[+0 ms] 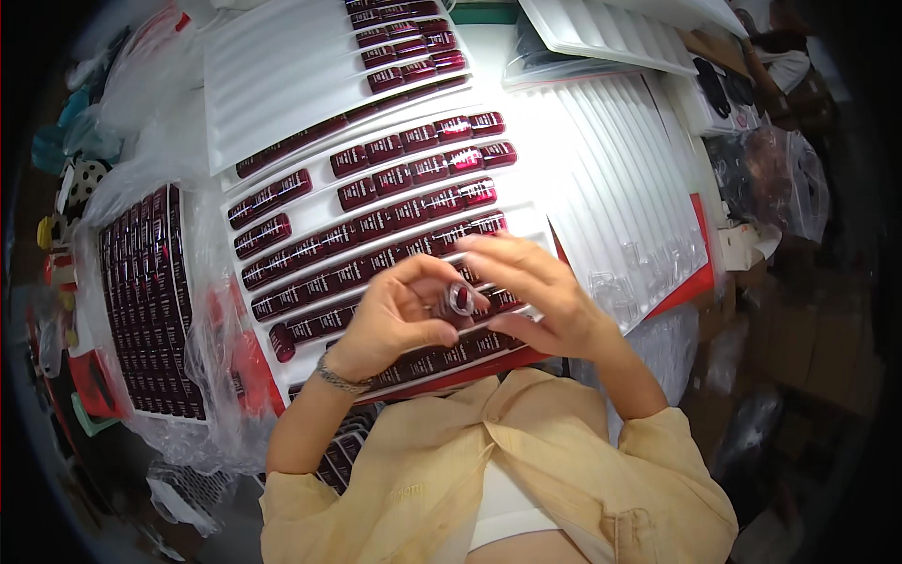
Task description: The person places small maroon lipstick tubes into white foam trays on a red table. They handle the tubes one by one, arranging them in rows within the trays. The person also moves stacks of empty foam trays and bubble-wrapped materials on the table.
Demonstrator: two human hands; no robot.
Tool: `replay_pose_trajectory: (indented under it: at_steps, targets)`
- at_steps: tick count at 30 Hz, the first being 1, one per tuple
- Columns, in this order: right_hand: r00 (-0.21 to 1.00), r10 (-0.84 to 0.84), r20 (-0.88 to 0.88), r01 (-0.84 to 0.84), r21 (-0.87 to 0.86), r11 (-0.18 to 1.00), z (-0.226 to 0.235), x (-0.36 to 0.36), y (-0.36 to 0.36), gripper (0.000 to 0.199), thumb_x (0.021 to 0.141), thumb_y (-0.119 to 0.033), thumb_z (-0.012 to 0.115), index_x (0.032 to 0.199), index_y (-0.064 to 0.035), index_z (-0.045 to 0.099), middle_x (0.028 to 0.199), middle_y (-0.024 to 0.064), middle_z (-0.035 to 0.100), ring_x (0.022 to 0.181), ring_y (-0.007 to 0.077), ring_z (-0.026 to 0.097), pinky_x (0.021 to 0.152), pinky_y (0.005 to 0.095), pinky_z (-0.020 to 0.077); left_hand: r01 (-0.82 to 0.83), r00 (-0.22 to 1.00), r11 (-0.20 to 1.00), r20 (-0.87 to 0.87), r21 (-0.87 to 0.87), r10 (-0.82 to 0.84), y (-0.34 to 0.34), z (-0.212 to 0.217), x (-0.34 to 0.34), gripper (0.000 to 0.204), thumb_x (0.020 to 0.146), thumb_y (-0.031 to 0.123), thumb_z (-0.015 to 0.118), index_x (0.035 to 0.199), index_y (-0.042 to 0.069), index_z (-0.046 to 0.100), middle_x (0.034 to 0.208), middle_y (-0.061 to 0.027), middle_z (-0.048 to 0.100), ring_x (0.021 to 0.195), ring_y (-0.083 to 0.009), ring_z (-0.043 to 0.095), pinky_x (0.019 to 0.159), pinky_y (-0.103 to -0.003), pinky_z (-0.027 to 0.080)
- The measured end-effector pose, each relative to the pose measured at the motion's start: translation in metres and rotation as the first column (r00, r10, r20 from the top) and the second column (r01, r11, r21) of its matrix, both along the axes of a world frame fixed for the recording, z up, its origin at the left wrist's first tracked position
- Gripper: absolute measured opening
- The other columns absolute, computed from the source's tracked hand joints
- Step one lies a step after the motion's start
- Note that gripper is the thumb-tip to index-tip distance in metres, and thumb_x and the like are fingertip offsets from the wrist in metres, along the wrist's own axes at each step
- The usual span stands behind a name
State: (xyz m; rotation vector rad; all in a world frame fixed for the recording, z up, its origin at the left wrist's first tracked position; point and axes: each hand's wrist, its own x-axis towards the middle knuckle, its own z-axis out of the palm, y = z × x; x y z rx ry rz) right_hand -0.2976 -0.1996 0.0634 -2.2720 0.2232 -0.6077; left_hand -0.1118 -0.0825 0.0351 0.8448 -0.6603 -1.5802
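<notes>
Between my hands, over the near rows of a white ribbed tray [324,209], is a small clear-and-dark-red bottle [459,299], seen end on. My left hand [399,315] has its fingers and thumb closed around it. On its other side, my right hand [550,296] is curved with fingers and thumb apart; whether a fingertip touches the bottle is hard to make out. Beneath both hands lie rows of dark red bottles [376,226] with pale print, on their sides in the tray's grooves. One bottle [282,342] sits askew at the left end of a near row.
A second white tray [272,85] overlaps the far rows, with bottles along its right part. Blank ribbed trays [611,188] lie at the right, more [611,33] behind. Plastic-wrapped packed bottles [146,301] stand at the left. Red sheeting [693,273] shows under the trays.
</notes>
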Motion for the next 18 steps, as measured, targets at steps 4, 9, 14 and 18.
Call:
replay_pose_trajectory:
  at_steps: [4, 9, 14, 18]
  targets:
    - [0.83, -0.482, -0.279, 0.448, -0.179, 0.876, -0.017, -0.082, -0.033, 0.045, 0.079, -0.004, 0.066, 0.123, -0.0008, 0.056, 0.126, 0.0198, 0.054, 0.117, 0.0346, 0.05, 0.098, 0.0401, 0.0407, -0.328, 0.477, 0.918, 0.8, -0.223, 0.365, -0.005, -0.006, 0.065, 0.045, 0.068, -0.006, 0.072, 0.11, 0.005, 0.06, 0.101, -0.0053, 0.059, 0.091, -0.0168, 0.06, 0.081, -0.028, 0.051]
    - [0.627, -0.691, -0.36, 0.525, -0.459, 0.716, -0.053, -0.158, -0.052, 0.021, 0.079, -0.001, 0.063, 0.099, 0.0004, 0.064, 0.104, 0.0153, 0.061, 0.098, 0.0308, 0.057, 0.086, 0.0381, 0.0456, -0.056, -0.254, 0.945, 0.92, -0.322, 0.299, -0.018, -0.026, 0.128, 0.031, 0.067, 0.005, 0.076, 0.096, 0.003, 0.065, 0.093, -0.0076, 0.06, 0.087, -0.0234, 0.06, 0.078, -0.032, 0.047]
    - [0.601, -0.756, -0.258, 0.791, 0.058, 0.609, -0.053, -0.156, -0.054, 0.013, 0.077, 0.003, 0.058, 0.089, 0.0009, 0.06, 0.089, 0.0087, 0.059, 0.079, 0.0191, 0.058, 0.075, 0.028, 0.0453, -0.128, 0.064, 0.977, 0.982, -0.169, 0.178, -0.025, -0.028, 0.129, 0.034, 0.07, 0.006, 0.074, 0.102, 0.002, 0.065, 0.098, -0.0078, 0.061, 0.095, -0.0221, 0.057, 0.084, -0.031, 0.044]
    - [0.718, -0.654, -0.24, 0.67, 0.494, 0.554, -0.055, -0.16, -0.053, 0.025, 0.074, 0.007, 0.051, 0.097, 0.0002, 0.058, 0.087, 0.0058, 0.056, 0.078, 0.0143, 0.053, 0.073, 0.0274, 0.0436, -0.065, -0.17, 0.942, 0.934, -0.33, 0.315, -0.01, -0.023, 0.126, 0.034, 0.071, 0.014, 0.075, 0.102, 0.002, 0.067, 0.097, -0.0074, 0.06, 0.092, -0.0252, 0.056, 0.083, -0.035, 0.044]
